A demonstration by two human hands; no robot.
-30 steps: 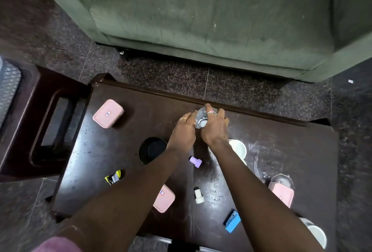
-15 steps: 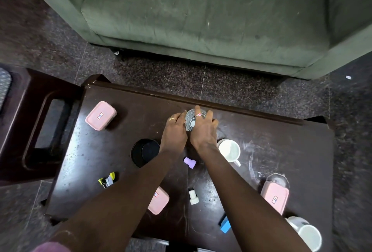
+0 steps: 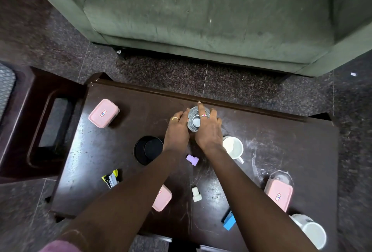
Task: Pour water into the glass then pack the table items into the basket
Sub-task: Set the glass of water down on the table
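- Your left hand [image 3: 177,131] and right hand [image 3: 209,133] hold the bottle [image 3: 193,121] between them, near the table's [image 3: 281,151] far edge.
- A mug [image 3: 232,148] stands just right of them, a round container [image 3: 149,150] just left.
- A lunch box [image 3: 103,113] lies far left, a stapler [image 3: 111,178] before the container.
- The sofa [image 3: 201,20] stands behind the table.

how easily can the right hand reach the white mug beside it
Probably yes: the white mug stands just beside the right hand, nothing between, but its fingers grip the clear bottle and must let go first.
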